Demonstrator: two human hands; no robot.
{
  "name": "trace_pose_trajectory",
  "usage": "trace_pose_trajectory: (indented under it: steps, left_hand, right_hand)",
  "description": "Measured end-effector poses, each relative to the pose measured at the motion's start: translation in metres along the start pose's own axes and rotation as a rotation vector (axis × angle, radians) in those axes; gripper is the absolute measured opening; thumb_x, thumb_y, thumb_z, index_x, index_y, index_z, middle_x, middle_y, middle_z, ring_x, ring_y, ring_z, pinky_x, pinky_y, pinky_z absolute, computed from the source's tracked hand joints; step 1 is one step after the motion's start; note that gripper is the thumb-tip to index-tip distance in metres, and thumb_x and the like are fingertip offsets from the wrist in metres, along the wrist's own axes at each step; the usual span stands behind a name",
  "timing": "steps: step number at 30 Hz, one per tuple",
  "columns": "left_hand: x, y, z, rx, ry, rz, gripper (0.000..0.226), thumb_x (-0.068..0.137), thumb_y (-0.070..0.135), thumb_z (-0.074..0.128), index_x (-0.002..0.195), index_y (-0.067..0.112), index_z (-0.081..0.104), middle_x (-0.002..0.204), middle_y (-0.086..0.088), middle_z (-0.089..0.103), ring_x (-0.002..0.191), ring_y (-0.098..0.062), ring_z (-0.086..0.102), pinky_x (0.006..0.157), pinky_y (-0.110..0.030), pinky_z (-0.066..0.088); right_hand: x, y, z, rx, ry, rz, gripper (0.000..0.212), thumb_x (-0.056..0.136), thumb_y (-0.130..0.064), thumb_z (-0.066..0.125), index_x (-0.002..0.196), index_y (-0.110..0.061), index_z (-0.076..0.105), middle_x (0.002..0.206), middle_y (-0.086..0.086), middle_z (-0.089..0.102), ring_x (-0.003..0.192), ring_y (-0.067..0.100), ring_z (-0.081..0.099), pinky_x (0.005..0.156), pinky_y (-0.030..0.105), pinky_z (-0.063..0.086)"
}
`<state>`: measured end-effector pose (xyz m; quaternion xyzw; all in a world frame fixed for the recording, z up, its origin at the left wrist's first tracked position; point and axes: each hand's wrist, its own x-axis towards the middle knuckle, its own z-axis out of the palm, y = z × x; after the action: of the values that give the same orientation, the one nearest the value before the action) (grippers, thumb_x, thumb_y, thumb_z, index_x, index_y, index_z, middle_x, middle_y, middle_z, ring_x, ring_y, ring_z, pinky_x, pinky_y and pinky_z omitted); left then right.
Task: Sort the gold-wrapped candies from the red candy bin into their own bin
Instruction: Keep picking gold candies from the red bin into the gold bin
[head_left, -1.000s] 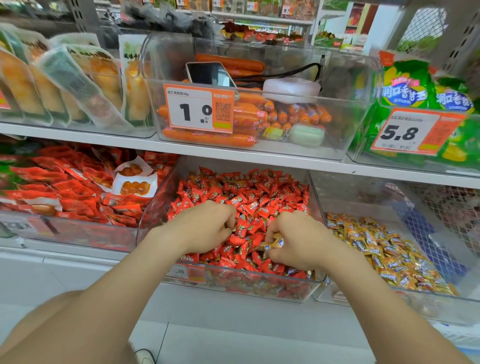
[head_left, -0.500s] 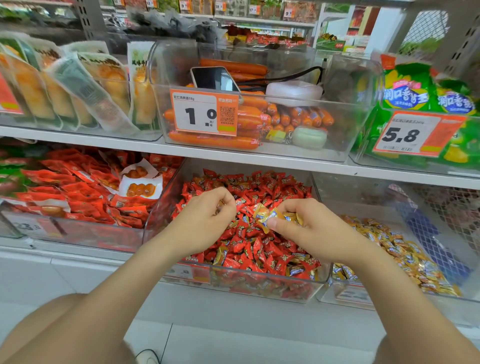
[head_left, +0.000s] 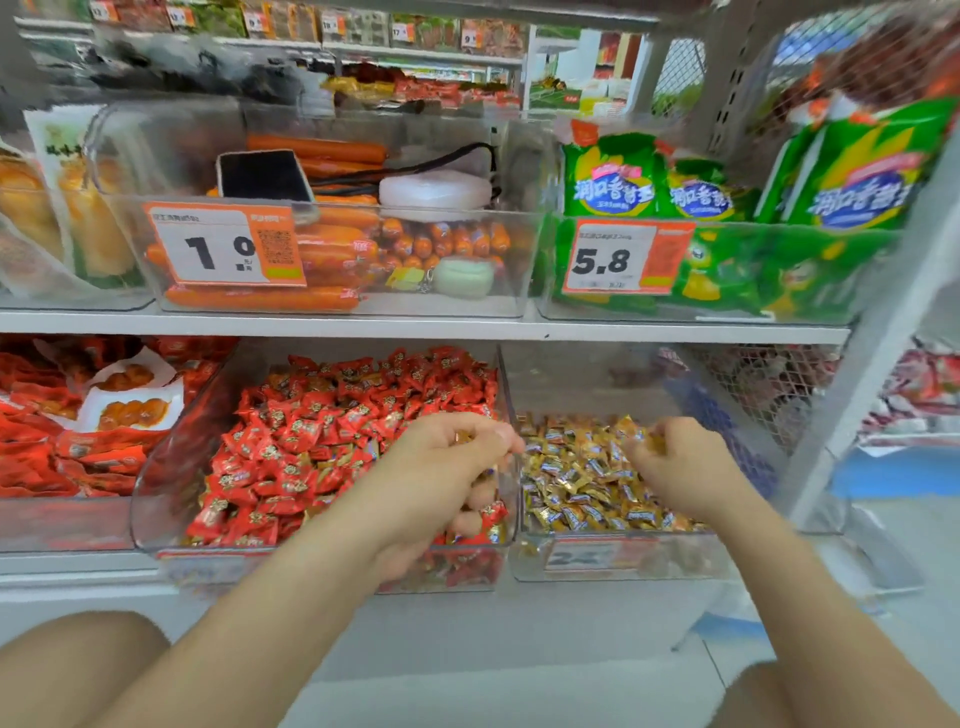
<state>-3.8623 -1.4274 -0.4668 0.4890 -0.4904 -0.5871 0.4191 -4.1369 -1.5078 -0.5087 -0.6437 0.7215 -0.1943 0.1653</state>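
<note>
Reaching toward a low store shelf, a person has both bare arms stretched out over two clear plastic bins that stand side by side, walls touching. The left hand (head_left: 441, 467) hangs over the right end of the red candy bin (head_left: 156, 499), close to the wall it shares with its neighbour. Its fingers (head_left: 488, 441) are curled together, and a glint of gold wrapper shows between them, though motion blur makes it hard to tell how much they hold. The right hand (head_left: 680, 467) sits over the gold candy bin (head_left: 613, 564), fingers bunched together with a gold-wrapped candy (head_left: 655, 442) pinched at the tips, just above the heap of gold candies (head_left: 576, 483) lying in that bin. The red candies (head_left: 322, 431) fill their bin in a thick pile, and a few gold wrappers show among them near the front wall.

On the shelf above, a clear bin holds orange sausages (head_left: 260, 299), with a dark phone (head_left: 265, 176) and a white round device (head_left: 434, 189) resting on top. An orange and white price tag (head_left: 223, 244) on its front reads 1.0. To the right, green snack bags (head_left: 613, 176) stand behind a second tag (head_left: 623, 257) reading 5.8. Left of the red candies, another bin holds red packets (head_left: 47, 441).
</note>
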Motion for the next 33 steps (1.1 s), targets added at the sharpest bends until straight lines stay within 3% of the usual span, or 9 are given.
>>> trace_pose_trajectory:
  steps: [3, 7, 10, 12, 16, 21, 25, 28, 33]
  left_hand:
    - [0.029, -0.001, 0.05, 0.118, -0.049, -0.083, 0.014, 0.103, 0.02, 0.06, 0.094, 0.014, 0.069, 0.074, -0.001, 0.04, 0.056, -0.017, 0.03, 0.046, -0.021, 0.023]
    - [0.071, -0.003, 0.103, 0.413, -0.022, -0.045, 0.006, 0.095, 0.02, 0.053, 0.094, 0.02, 0.058, 0.087, -0.008, 0.05, 0.072, -0.024, 0.045, 0.066, -0.032, 0.036]
    - [0.1, -0.012, 0.118, 0.612, -0.074, -0.039, 0.04, 0.09, 0.032, 0.048, 0.128, 0.026, 0.057, 0.134, -0.01, 0.058, 0.112, -0.03, 0.063, 0.089, -0.03, 0.048]
    - [0.108, -0.017, 0.119, 0.872, -0.149, 0.014, 0.049, 0.1, 0.026, 0.045, 0.149, 0.022, 0.05, 0.149, -0.012, 0.05, 0.121, -0.03, 0.061, 0.083, -0.026, 0.046]
    - [0.083, -0.021, 0.093, 1.177, -0.082, 0.445, 0.031, 0.101, 0.021, 0.048, 0.123, 0.024, 0.07, 0.123, -0.003, 0.066, 0.117, -0.026, 0.059, 0.099, -0.035, 0.045]
    - [0.018, -0.031, 0.01, 1.294, 0.109, 0.793, 0.008, 0.096, 0.029, 0.054, 0.096, 0.027, 0.061, 0.091, 0.01, 0.054, 0.087, -0.017, 0.05, 0.078, -0.039, 0.045]
    - [-0.014, -0.037, -0.073, 1.176, 0.418, 0.557, 0.009, 0.089, 0.04, 0.059, 0.088, 0.032, 0.055, 0.088, 0.013, 0.049, 0.088, -0.016, 0.05, 0.08, -0.043, 0.047]
    - [-0.027, -0.036, -0.108, 1.229, 0.645, 0.198, 0.036, 0.081, 0.063, 0.06, 0.096, 0.032, 0.051, 0.098, 0.008, 0.05, 0.097, -0.025, 0.048, 0.085, -0.046, 0.047]
    - [-0.034, -0.04, -0.131, 1.321, 0.421, -0.405, 0.111, 0.066, 0.094, 0.054, 0.148, 0.024, 0.029, 0.151, -0.014, 0.032, 0.137, -0.044, 0.034, 0.107, -0.054, 0.042]
  right_hand:
    - [0.003, 0.017, -0.002, 0.126, -0.07, -0.022, 0.008, 0.099, -0.032, 0.064, 0.098, -0.025, 0.066, 0.066, -0.004, 0.073, 0.059, 0.017, 0.068, 0.06, 0.034, 0.054]
    - [0.001, 0.035, -0.016, 0.34, -0.09, -0.098, 0.025, 0.105, -0.02, 0.058, 0.123, -0.026, 0.074, 0.1, -0.013, 0.074, 0.076, -0.002, 0.067, 0.07, 0.022, 0.053]
    - [-0.004, 0.045, -0.023, 0.424, -0.03, -0.058, 0.029, 0.103, -0.013, 0.055, 0.113, -0.029, 0.077, 0.097, -0.002, 0.076, 0.078, 0.01, 0.068, 0.071, 0.022, 0.045]
    - [-0.006, 0.048, -0.025, 0.383, 0.051, -0.04, 0.028, 0.1, -0.012, 0.058, 0.105, -0.031, 0.077, 0.101, -0.003, 0.078, 0.086, 0.015, 0.07, 0.078, 0.032, 0.052]
    - [-0.019, 0.024, -0.027, 0.351, 0.071, -0.103, 0.022, 0.098, -0.018, 0.062, 0.101, -0.035, 0.077, 0.083, -0.01, 0.077, 0.078, 0.011, 0.073, 0.077, 0.034, 0.058]
    - [-0.051, -0.05, -0.009, 0.261, -0.054, -0.376, 0.021, 0.097, -0.018, 0.063, 0.101, -0.034, 0.076, 0.076, -0.011, 0.075, 0.065, 0.007, 0.067, 0.068, 0.018, 0.05]
    - [-0.075, -0.114, 0.023, 0.163, -0.197, -0.629, 0.027, 0.095, -0.012, 0.063, 0.106, -0.031, 0.077, 0.093, -0.022, 0.074, 0.082, 0.001, 0.068, 0.08, 0.014, 0.052]
    - [-0.076, -0.143, 0.049, -0.141, -0.173, -0.677, 0.027, 0.093, -0.011, 0.061, 0.112, -0.028, 0.07, 0.106, -0.005, 0.072, 0.093, 0.015, 0.067, 0.086, 0.036, 0.057]
    - [-0.083, -0.179, 0.059, -0.608, -0.259, -0.487, 0.022, 0.095, -0.01, 0.071, 0.105, -0.018, 0.054, 0.084, 0.003, 0.046, 0.106, 0.036, 0.068, 0.069, 0.038, 0.044]
